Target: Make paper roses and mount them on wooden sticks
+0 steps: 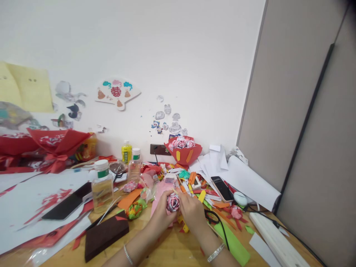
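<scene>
A pink and white paper rose [173, 202] with dark markings is held low over the table, between my two hands. My left hand [160, 211] wraps its fingers around the flower's left side. Against its right edge, the fingers of my right hand [192, 211] are pressed together on the flower; some fingertips are hidden behind it. Pink paper [160, 190] lies just behind and under the hands. Yellow paper pieces [183, 224] show below the rose. To the right of my right hand are black-handled scissors [213, 217].
Red-wrapped bouquets [185, 155] stand by the wall. Left are a clear jar [102, 187], a dark tablet [68, 202] and a brown box [107, 235]. Right are a phone [222, 188], a white power strip [278, 239] and green paper [233, 243]. Paper scraps cover the middle.
</scene>
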Demonstrator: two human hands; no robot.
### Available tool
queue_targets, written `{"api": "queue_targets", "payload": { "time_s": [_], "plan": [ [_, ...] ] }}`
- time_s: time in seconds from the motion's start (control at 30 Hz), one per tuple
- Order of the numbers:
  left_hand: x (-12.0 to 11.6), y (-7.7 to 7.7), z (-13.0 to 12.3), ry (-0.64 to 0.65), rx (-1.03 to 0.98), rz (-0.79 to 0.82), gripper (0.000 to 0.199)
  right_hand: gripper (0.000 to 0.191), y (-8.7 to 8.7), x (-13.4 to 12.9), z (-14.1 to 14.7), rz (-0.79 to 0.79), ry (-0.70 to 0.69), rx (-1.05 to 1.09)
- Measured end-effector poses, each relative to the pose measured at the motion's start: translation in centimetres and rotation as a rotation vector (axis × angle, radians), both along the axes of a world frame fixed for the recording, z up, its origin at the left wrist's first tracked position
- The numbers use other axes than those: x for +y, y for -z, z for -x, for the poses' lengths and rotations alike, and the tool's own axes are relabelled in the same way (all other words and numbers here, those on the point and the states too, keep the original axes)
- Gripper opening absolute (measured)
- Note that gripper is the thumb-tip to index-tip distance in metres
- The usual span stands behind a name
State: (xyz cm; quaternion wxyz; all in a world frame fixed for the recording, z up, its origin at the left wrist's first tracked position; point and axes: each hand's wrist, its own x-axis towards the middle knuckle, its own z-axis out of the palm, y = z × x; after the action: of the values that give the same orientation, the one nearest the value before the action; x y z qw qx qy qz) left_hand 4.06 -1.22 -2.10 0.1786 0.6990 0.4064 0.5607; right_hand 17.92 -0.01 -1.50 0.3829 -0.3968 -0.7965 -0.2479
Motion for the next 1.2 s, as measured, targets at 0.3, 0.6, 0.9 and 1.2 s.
{"api": "queue_targets", "payload": {
  "time_s": [0.3,0.6,0.9,1.2],
  "plan": [
    [-0.1,0.5,0.1,-0.035,-0.036,0.024,0.076,0.033,-0.1,0.0,0.2,0.073,0.027,0.085],
    [0.3,0.8,0.4,0.062,0.003,0.110,0.084,0.029,0.3,0.5,0.1,0.189,-0.048,0.143],
    [0.6,1.5,0.4,0.034,0.030,0.098,0.083,0.029,-0.1,0.1,0.3,0.207,0.051,0.081],
    [0.9,1.8,0.8,0.040,0.081,0.066,0.079,0.038,0.0,0.1,0.4,0.213,0.027,0.159]
  ]
}}
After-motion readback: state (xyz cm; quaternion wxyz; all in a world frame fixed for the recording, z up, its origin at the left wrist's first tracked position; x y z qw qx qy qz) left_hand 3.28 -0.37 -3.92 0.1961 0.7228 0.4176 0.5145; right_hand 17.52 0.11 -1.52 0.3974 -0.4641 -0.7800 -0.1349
